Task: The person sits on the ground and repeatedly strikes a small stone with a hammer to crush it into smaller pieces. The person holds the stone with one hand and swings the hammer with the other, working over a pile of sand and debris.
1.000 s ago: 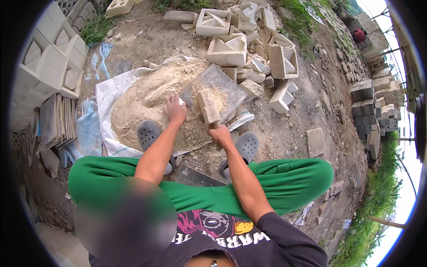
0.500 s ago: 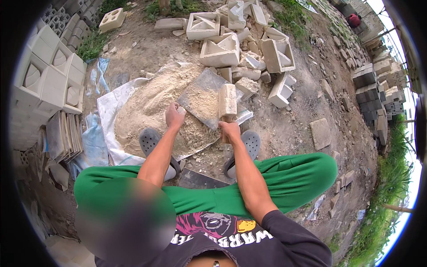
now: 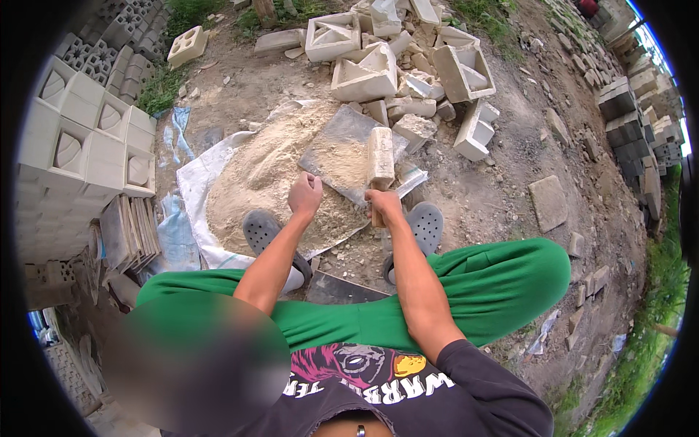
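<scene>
At the far left of the frame stand stacked pale blocks, with a pile of thin tiles below them. Right of these, a white sack sheet lies on the dirt, carrying a sand heap. Near the frame's centre the left hand hovers over the sand, curled into a loose fist with nothing visibly in it. Just right of it a flat grey slab rests on the sand's edge, dusted with sand. The right hand is closed around the handle of a wooden mallet, whose head stands upright above the slab, centre of the frame. Grey clogs sit below both hands. Broken blocks crowd the upper centre, and at the upper right dark blocks are stacked beside grass.
</scene>
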Available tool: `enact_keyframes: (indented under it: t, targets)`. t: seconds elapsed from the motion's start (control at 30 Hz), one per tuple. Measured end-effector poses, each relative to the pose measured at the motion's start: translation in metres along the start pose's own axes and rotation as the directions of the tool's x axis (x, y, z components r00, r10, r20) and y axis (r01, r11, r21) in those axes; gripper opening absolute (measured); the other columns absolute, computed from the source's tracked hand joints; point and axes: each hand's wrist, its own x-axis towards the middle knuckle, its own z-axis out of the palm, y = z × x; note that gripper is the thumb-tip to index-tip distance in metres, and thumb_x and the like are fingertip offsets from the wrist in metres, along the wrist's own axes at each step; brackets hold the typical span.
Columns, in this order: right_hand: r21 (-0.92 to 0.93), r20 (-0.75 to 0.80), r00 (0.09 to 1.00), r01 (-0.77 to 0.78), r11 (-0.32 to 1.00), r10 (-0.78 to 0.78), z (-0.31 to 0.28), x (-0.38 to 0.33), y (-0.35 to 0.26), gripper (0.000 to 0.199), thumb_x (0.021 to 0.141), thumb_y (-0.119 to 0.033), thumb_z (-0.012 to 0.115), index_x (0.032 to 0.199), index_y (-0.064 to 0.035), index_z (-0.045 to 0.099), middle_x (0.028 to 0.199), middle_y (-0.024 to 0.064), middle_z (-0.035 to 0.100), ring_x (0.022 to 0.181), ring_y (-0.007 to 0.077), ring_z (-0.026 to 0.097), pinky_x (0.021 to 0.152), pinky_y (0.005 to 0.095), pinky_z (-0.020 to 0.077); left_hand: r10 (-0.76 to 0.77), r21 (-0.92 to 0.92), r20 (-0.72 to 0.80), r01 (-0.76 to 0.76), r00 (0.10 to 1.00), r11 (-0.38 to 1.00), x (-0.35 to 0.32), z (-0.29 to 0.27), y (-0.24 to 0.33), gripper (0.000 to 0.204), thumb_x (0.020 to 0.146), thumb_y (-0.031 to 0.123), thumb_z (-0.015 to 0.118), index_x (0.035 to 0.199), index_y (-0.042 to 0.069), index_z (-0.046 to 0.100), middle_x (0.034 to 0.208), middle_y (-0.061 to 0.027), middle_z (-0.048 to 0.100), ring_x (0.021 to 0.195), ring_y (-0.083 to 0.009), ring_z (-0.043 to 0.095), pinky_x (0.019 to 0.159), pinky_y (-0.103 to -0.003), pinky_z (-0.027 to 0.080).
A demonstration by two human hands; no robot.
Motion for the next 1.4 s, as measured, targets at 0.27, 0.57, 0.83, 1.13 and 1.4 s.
enact_keyframes:
  t: [0.27,0.57,0.83,1.13,1.4]
  targets:
    - [0.129,0.139,0.990,-0.036,0.991,0.018,-0.004,-0.005,-0.016,0.026,0.073,-0.017,0.075,0.081,0.0059,0.065,0.071,0.0106,0.063,0.051,0.0222,0.063,0.046,0.0339,0.0546,-0.363,-0.775,0.519,0.605,0.774,0.184,-0.030,0.133,0.041,0.058,0.102,0.049,0.052,0.123,-0.005,0.057,0.099,-0.0115,0.069,0.067,-0.0188,0.064,0.055,-0.036,0.050]
    - [0.309,0.099,0.995,-0.022,0.951,-0.009,-0.040,-0.008,-0.037,0.034,0.076,-0.019,0.072,0.097,0.0062,0.062,0.070,0.0132,0.061,0.051,0.0248,0.063,0.047,0.0353,0.0541,-0.440,-0.851,0.349,0.477,0.827,0.221,-0.040,0.104,0.083,0.073,0.091,0.064,0.061,0.116,-0.005,0.054,0.094,-0.0113,0.062,0.073,-0.0173,0.058,0.058,-0.038,0.047]
    - [0.441,0.072,0.995,0.025,0.897,-0.063,-0.059,-0.015,-0.056,0.026,0.078,-0.020,0.071,0.086,0.0002,0.057,0.069,0.0101,0.057,0.051,0.0232,0.060,0.047,0.0368,0.0529,-0.312,-0.950,0.293,0.311,0.904,0.010,-0.031,0.089,0.063,0.058,0.091,0.054,0.068,0.115,0.002,0.056,0.099,-0.0081,0.064,0.083,-0.0161,0.058,0.068,-0.036,0.048]
    - [0.349,0.138,0.980,0.089,0.933,-0.146,-0.026,-0.031,-0.069,0.019,0.080,-0.020,0.069,0.084,-0.0045,0.058,0.067,0.0069,0.057,0.050,0.0211,0.058,0.045,0.0351,0.0515,-0.361,-0.969,0.230,0.178,0.904,-0.171,-0.039,0.030,0.030,0.032,0.094,0.041,0.067,0.099,0.010,0.061,0.079,-0.0010,0.063,0.061,-0.0107,0.054,0.052,-0.031,0.044]
    - [0.249,0.328,0.808,0.426,0.870,-0.490,0.040,-0.049,-0.050,0.013,0.084,-0.006,0.070,0.087,0.0004,0.059,0.066,0.0053,0.058,0.048,0.0167,0.058,0.042,0.0317,0.0490,-0.444,-0.918,0.327,0.168,0.834,-0.360,-0.010,-0.065,-0.024,0.025,0.096,0.033,0.064,0.090,0.011,0.054,0.070,-0.0013,0.049,0.054,-0.0123,0.046,0.045,-0.028,0.041]
